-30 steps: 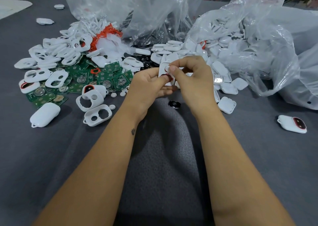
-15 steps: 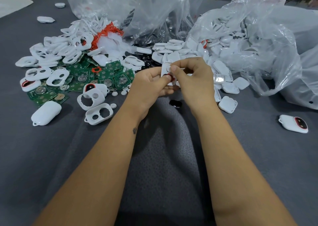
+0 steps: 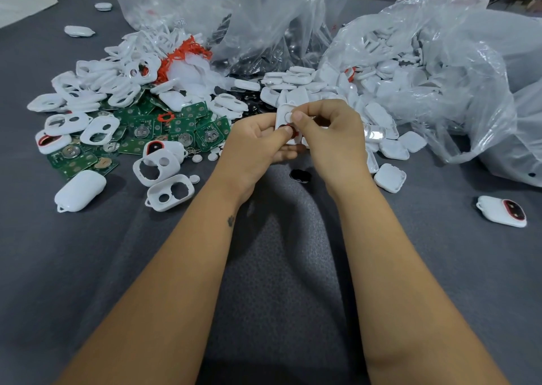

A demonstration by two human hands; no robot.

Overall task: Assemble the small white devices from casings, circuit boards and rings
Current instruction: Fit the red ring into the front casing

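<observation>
- A white casing [image 3: 284,120] sits upright between both hands, above the middle of the grey bench [image 3: 88,267], with a red ring [image 3: 291,128] showing at its lower opening.
- The left hand [image 3: 258,147] grips the casing from the left; its thumb lies on the red ring and its fingers curl underneath.
- The right hand [image 3: 334,138] pinches the casing from the right, thumb tip on the front face just above the ring, the other fingers curled behind.
- Just below the casing, between the wrists, a small black disc [image 3: 299,176] lies on the bench.
- Left of the casing lie green circuit boards [image 3: 187,129], with loose casings [image 3: 164,179] just in front of them and a heap of white frames [image 3: 111,76] behind.
- Behind the boards, a bundle of red rings [image 3: 184,53] rests at the mouth of a clear bag [image 3: 181,0].
- Right of the casing, white back shells [image 3: 390,150] spill from another clear bag [image 3: 440,61].
- Far right of the casing, well apart, a finished device [image 3: 502,211] lies alone.
</observation>
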